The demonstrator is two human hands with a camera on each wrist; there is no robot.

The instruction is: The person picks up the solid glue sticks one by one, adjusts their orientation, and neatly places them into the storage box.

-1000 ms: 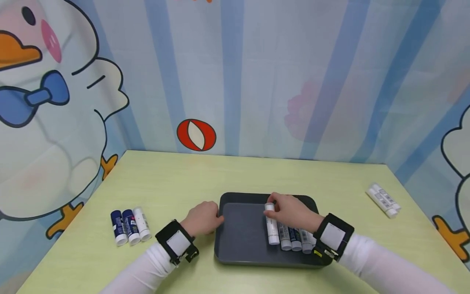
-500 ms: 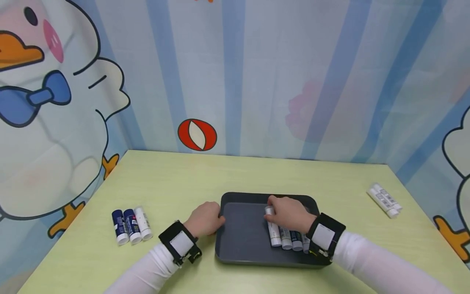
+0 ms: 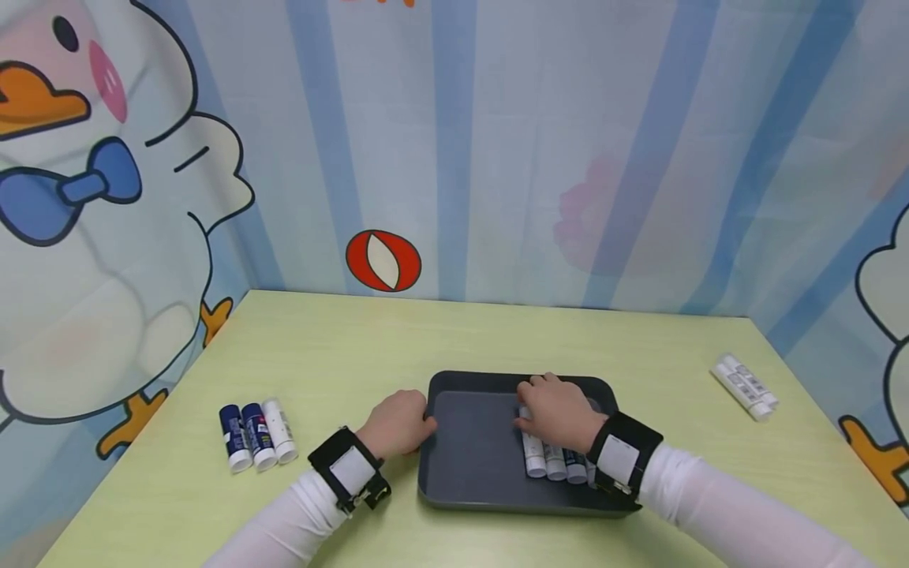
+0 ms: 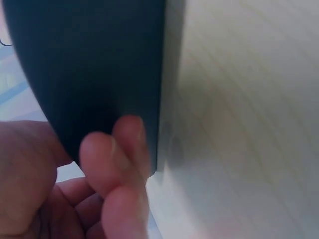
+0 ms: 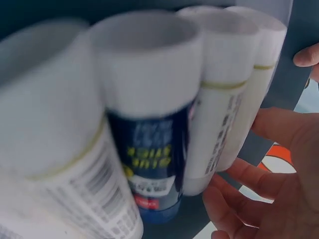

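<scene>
The left hand [image 3: 398, 424] grips the left wall of a dark grey tray [image 3: 465, 450]; the left wrist view shows its fingers [image 4: 102, 159] against the tray's wall [image 4: 94, 55]. Inside the tray's right half, several glue sticks lie side by side, mostly white with one navy glue stick [image 5: 149, 144] among them. Over their far ends is the right hand [image 3: 561, 410]. Its thumb lies along the outermost white glue stick [image 5: 251, 84], and its other fingers [image 5: 244, 179] are at the sticks' ends, loosely bent. The hand partly hides the row in the head view.
Left on the table [image 3: 341, 339] lie two navy glue sticks [image 3: 259, 436] and a white glue stick [image 3: 279, 431], side by side. At the far right, two white glue sticks [image 3: 743, 385] lie together. A patterned curtain [image 3: 497, 158] hangs behind the table.
The right hand held the outermost white glue stick between thumb and fingers; now its fingers spread forward over the ends of the row. That stick lies against the others. The left hand stays put.
</scene>
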